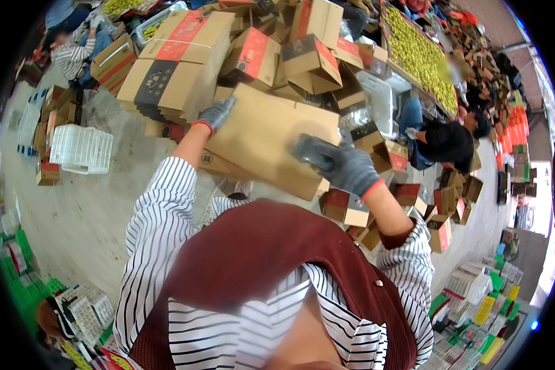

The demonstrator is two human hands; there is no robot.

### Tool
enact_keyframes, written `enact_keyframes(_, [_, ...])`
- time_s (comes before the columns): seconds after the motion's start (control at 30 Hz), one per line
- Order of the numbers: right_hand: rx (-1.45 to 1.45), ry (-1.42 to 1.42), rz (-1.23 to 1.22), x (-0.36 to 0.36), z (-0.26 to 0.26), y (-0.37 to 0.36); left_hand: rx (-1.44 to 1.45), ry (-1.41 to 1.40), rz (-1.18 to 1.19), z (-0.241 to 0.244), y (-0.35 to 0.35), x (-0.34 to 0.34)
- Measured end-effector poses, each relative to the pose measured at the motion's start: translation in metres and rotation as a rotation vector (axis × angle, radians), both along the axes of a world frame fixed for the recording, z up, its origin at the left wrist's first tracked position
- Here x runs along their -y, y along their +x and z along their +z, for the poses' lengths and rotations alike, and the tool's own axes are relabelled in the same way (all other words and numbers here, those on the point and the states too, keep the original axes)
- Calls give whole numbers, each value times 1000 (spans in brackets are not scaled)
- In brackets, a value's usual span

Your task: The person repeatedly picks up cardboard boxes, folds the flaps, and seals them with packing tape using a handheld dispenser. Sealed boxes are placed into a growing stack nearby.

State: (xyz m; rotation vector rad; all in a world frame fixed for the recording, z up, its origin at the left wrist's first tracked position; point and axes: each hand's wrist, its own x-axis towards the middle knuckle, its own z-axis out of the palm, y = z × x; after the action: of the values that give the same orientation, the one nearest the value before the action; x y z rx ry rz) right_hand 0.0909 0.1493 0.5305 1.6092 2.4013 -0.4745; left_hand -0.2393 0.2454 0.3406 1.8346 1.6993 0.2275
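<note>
Before me lies a plain brown cardboard carton [263, 134], flat side up and slightly tilted. My left hand [216, 113], in a grey glove with a red cuff, holds its left end, fingers along the edge. In my right hand [354, 167], gloved alike, is a black hand tool [313, 151], perhaps a tape dispenser; it is blurred over the carton's right part. Beneath the carton shows another cardboard piece [222, 163] with a printed mark. A strapped stack of flattened cartons [166, 69] stands just beyond my left hand.
Folded-open cartons [254, 55] pile up ahead. A bin of green fruit [416, 55] stands at the upper right, with a seated person in black [444, 145] beside it. White plastic crates [81, 148] stand on the floor at left. Another person in stripes [71, 58] works at the upper left.
</note>
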Motion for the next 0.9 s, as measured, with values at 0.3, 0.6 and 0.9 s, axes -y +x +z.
enact_keyframes(0.3, [79, -7, -170, 78, -40, 136, 169, -40, 59, -20, -11, -8])
enact_keyframes(0.6, [140, 4, 27, -12, -78, 66, 1072, -543, 394, -78, -59, -26])
enact_keyframes(0.9, [-161, -194, -220, 24, -141, 115, 1038, -728, 433, -28, -15, -34])
